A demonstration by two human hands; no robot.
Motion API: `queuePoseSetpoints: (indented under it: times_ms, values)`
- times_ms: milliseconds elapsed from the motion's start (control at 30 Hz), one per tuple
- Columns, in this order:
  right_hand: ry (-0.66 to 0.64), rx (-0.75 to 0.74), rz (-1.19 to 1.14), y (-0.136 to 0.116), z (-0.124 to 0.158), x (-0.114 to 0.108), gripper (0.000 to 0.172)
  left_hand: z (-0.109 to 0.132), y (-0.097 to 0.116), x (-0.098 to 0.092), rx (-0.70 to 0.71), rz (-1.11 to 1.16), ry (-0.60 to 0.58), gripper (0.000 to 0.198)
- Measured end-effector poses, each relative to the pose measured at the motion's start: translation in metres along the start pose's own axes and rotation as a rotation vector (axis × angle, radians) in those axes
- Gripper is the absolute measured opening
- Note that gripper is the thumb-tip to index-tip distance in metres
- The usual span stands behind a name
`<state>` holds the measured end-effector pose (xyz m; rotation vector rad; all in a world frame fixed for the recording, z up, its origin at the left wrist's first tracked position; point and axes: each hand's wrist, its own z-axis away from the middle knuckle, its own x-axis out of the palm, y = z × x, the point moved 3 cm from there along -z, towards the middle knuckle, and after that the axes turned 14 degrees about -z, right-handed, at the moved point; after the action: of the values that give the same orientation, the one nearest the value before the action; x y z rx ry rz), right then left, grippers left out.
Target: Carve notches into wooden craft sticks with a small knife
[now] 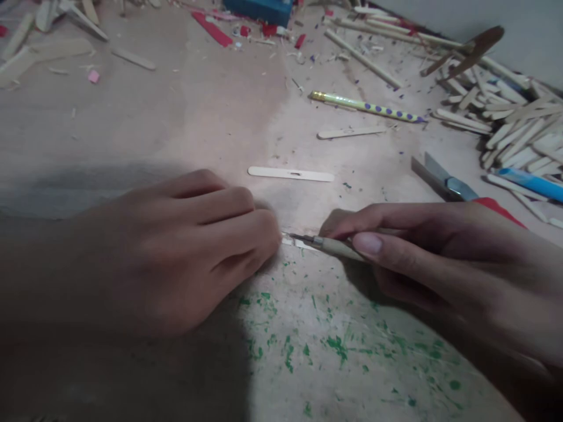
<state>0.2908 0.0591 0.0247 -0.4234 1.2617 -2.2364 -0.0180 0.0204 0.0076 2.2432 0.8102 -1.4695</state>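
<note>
My right hand (422,252) grips a craft knife with a pale handle (336,247), thumb on top. Its thin dark tip touches or hovers just over a pale craft stick (303,244); I cannot tell which. Fingers curled, my left hand (197,252) presses the left part of that stick to the table, hiding most of it. A cut or notch seems to cross the stick near the tip. Just beyond both hands lies another craft stick (272,172) with a small slot cut in its middle.
A green pencil (369,107) and a loose craft stick (352,133) lie farther back. Open scissors (448,184) with red handles rest beside my right hand. Craft sticks are heaped (523,123) at the right. A blue block (258,10) stands at the back among scraps.
</note>
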Motion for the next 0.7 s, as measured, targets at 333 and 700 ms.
queuePoseSetpoints:
  times_ms: [333, 700]
  values:
    - [0.091, -0.409, 0.576, -0.011, 0.007, -0.011, 0.023, 0.011, -0.015, 0.003, -0.071, 0.115, 0.000, 0.024]
    - [0.043, -0.487, 0.606, -0.012, 0.005, -0.002, 0.029, 0.004, -0.011, 0.001, -0.180, 0.245, -0.012, 0.027]
